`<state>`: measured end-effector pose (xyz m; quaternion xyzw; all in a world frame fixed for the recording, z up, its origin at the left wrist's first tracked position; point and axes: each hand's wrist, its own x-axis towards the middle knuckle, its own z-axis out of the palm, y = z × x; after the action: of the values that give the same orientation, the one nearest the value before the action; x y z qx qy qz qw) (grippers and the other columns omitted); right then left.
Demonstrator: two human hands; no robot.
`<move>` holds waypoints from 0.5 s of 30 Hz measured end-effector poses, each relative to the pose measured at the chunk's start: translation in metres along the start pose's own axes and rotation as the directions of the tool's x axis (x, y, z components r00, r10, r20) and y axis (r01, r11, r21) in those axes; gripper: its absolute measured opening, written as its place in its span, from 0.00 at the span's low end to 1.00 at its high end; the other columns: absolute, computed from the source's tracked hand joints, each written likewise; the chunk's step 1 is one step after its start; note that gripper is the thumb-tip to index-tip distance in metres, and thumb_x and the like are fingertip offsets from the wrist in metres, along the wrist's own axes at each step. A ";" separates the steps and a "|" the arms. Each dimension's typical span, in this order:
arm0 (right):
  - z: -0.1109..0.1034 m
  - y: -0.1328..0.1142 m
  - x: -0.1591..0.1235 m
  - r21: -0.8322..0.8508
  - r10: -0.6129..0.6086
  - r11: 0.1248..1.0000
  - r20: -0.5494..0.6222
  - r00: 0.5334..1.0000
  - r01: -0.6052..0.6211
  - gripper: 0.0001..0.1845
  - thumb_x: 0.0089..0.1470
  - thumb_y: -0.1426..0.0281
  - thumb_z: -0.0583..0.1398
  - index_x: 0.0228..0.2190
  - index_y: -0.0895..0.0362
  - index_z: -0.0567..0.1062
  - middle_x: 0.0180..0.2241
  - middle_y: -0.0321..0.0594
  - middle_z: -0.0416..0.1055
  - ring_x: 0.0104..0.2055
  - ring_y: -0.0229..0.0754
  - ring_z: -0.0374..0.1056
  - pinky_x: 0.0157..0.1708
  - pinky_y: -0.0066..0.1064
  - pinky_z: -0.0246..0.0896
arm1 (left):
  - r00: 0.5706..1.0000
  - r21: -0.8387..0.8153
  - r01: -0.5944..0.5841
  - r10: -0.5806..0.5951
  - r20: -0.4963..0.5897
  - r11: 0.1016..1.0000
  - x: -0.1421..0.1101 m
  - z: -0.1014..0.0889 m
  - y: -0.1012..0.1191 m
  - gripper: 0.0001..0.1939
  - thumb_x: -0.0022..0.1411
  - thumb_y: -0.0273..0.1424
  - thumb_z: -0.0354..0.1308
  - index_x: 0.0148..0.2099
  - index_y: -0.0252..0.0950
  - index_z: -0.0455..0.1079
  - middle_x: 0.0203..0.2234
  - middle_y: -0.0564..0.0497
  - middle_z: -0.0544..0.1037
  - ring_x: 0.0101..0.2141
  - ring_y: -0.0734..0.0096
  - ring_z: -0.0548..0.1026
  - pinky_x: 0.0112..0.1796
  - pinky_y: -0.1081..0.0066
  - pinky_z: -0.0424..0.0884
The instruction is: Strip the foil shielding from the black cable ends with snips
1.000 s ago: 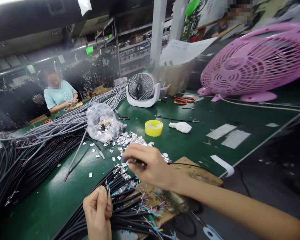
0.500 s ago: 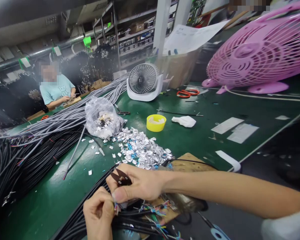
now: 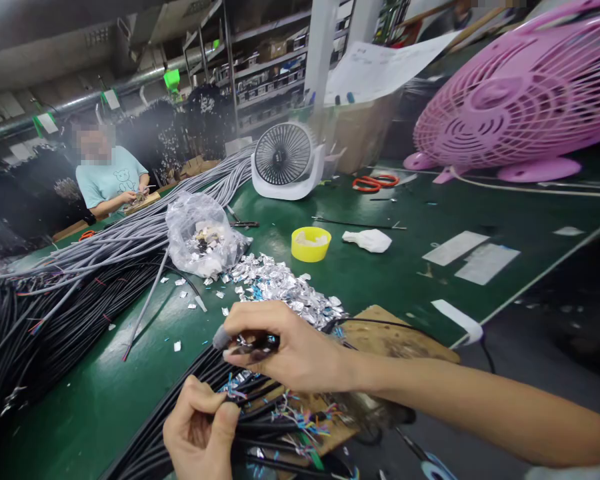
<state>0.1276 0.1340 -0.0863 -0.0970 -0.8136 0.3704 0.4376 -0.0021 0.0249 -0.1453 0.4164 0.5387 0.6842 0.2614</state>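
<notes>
My left hand (image 3: 200, 433) is closed round the stripped end of a black cable (image 3: 250, 400), one of a bundle of black cables (image 3: 190, 413) lying on the green table (image 3: 380, 273). Coloured inner wires (image 3: 300, 423) stick out of the cable ends. My right hand (image 3: 285, 347) is just above, shut on small black thread snips (image 3: 250, 345) whose tip points left. A heap of silver foil scraps (image 3: 280, 290) lies right behind my right hand. A brown board (image 3: 395, 340) sits under my right forearm.
Grey and black cable bundles (image 3: 70, 280) cover the table's left. A clear bag of scraps (image 3: 203, 237), a yellow cup (image 3: 311, 243), a white rag (image 3: 367, 240), a white desk fan (image 3: 285, 160), orange scissors (image 3: 373, 182) and a pink fan (image 3: 515, 100) stand behind. A person (image 3: 107, 180) works at far left.
My right hand rose from the cable end with the snips and turned them level. My left hand shifted its grip on the cable. The view tilted slightly.
</notes>
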 end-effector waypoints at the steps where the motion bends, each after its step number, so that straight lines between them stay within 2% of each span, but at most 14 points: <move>1: 0.001 -0.001 -0.002 0.013 -0.026 1.000 -0.003 1.000 0.026 0.04 0.50 0.76 0.58 0.30 0.63 0.74 0.27 0.39 0.71 0.29 0.32 0.64 0.30 0.25 0.60 | 1.000 0.005 0.001 -0.001 -0.005 1.000 0.000 0.001 0.000 0.17 0.49 0.40 0.64 0.19 0.35 0.64 0.17 0.55 0.59 0.22 0.74 0.60 0.25 0.73 0.59; 3: 0.003 -0.001 -0.005 0.042 -0.043 0.998 -0.018 0.999 0.044 0.04 0.50 0.77 0.57 0.27 0.63 0.73 0.25 0.38 0.70 0.27 0.31 0.63 0.27 0.23 0.60 | 1.000 0.013 0.001 -0.001 -0.017 1.000 0.000 0.002 0.001 0.17 0.50 0.40 0.64 0.19 0.35 0.64 0.17 0.55 0.60 0.22 0.74 0.60 0.25 0.73 0.59; 7: 0.003 0.001 -0.007 0.084 -0.050 0.995 0.034 0.998 0.047 0.02 0.46 0.77 0.59 0.25 0.63 0.72 0.24 0.36 0.69 0.25 0.29 0.62 0.24 0.20 0.58 | 0.999 0.017 -0.002 0.003 -0.033 1.000 -0.002 0.004 0.001 0.17 0.50 0.39 0.64 0.19 0.35 0.65 0.18 0.55 0.60 0.22 0.74 0.60 0.25 0.74 0.59; 15: 0.004 0.002 -0.008 0.110 -0.071 0.992 0.019 0.997 0.068 0.01 0.45 0.78 0.60 0.25 0.63 0.72 0.24 0.35 0.69 0.24 0.28 0.61 0.24 0.19 0.58 | 0.999 0.014 -0.013 0.014 -0.050 1.000 -0.004 0.008 0.001 0.14 0.50 0.35 0.64 0.20 0.35 0.65 0.18 0.55 0.60 0.22 0.74 0.60 0.25 0.73 0.59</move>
<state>0.1285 0.1298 -0.0941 -0.0402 -0.8000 0.3999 0.4455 0.0068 0.0253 -0.1451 0.4045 0.5467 0.6926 0.2404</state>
